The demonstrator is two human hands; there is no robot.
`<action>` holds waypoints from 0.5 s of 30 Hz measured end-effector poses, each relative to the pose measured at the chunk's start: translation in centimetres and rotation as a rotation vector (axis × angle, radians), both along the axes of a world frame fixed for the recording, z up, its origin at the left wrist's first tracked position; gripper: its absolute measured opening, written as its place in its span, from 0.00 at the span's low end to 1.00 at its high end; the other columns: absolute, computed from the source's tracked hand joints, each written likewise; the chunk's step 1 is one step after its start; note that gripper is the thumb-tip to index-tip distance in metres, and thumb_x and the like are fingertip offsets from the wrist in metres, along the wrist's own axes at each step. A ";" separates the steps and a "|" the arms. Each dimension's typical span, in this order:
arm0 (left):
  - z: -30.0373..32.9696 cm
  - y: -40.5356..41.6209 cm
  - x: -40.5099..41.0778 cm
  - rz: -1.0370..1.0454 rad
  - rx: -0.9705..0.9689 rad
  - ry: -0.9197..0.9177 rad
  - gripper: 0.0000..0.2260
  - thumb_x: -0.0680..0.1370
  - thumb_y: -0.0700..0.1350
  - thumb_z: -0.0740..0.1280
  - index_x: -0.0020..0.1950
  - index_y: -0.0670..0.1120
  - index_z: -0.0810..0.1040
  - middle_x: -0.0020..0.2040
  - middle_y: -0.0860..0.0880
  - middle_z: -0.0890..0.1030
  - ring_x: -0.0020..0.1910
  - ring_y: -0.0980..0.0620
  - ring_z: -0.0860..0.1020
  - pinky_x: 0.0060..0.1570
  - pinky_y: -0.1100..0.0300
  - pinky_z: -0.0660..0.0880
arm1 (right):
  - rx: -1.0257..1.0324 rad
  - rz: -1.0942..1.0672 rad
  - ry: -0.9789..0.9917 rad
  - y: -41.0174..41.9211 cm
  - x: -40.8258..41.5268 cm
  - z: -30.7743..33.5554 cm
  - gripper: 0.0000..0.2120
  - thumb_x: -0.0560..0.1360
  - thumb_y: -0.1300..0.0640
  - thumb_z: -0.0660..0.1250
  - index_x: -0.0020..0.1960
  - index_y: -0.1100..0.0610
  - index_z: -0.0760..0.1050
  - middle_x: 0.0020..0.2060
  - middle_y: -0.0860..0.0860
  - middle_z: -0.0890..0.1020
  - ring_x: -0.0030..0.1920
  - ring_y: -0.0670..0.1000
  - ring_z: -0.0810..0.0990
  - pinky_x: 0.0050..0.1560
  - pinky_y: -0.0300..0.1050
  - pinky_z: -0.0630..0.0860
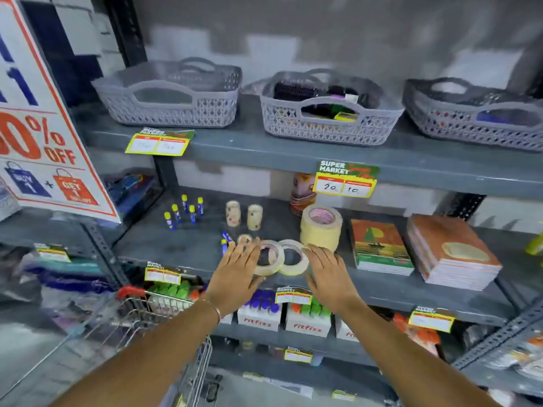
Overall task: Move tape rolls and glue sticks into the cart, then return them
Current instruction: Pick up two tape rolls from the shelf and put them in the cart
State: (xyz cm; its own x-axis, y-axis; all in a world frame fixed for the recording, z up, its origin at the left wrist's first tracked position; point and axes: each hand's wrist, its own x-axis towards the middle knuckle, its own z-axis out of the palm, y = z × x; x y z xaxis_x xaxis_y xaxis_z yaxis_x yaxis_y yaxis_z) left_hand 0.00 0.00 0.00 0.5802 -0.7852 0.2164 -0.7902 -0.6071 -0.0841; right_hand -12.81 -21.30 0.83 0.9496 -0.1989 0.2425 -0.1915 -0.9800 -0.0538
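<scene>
Two flat cream tape rolls (280, 257) lie side by side near the front of the grey middle shelf (182, 248). My left hand (239, 270) rests with spread fingers on the left roll. My right hand (329, 273) lies open beside the right roll, fingertips touching its edge. A thick stack of cream tape (321, 227) stands just behind. Two small patterned rolls (244, 214) stand upright further back, and a tiny roll (244, 239) lies by my left fingertips. Several blue glue sticks with yellow caps (185, 211) stand at the back left; one more glue stick (225, 242) lies near my left hand. The wire cart (152, 312) is at lower left.
Two stacks of notebooks (382, 248) (452, 254) sit to the right on the same shelf. Grey baskets (170, 92) line the shelf above. Boxes of markers (258, 312) fill the shelf below. A sale sign (44, 127) hangs at the left.
</scene>
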 end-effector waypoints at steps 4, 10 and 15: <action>-3.5 -1.8 0.7 0.097 0.125 0.096 0.26 0.78 0.58 0.54 0.73 0.47 0.62 0.62 0.44 0.80 0.66 0.44 0.74 0.76 0.42 0.50 | 0.069 0.094 0.132 -2.9 2.1 -3.2 0.22 0.74 0.59 0.63 0.68 0.57 0.70 0.64 0.56 0.77 0.60 0.60 0.78 0.56 0.54 0.77; -4.9 -5.4 1.7 0.222 0.172 0.212 0.21 0.78 0.53 0.61 0.69 0.49 0.67 0.62 0.47 0.80 0.69 0.45 0.71 0.69 0.30 0.34 | 0.152 0.196 0.289 -5.4 5.7 -5.8 0.26 0.73 0.65 0.63 0.71 0.56 0.65 0.70 0.54 0.70 0.64 0.60 0.74 0.61 0.54 0.74; -5.3 -6.5 1.7 0.276 0.162 0.162 0.06 0.72 0.46 0.68 0.49 0.51 0.77 0.45 0.52 0.84 0.58 0.47 0.78 0.67 0.24 0.39 | 0.160 0.279 0.321 -6.8 7.5 -6.7 0.27 0.67 0.70 0.63 0.64 0.56 0.71 0.63 0.53 0.75 0.61 0.59 0.76 0.58 0.53 0.75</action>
State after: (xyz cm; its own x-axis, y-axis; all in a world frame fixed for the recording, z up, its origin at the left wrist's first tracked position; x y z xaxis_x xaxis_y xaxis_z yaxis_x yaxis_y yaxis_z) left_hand 1.70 -6.50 -5.32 0.7921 -0.6103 -0.0107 -0.6089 -0.7888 -0.0837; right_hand -5.33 -28.12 -5.90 0.9942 0.0644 -0.0863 0.0471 -0.9806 -0.1901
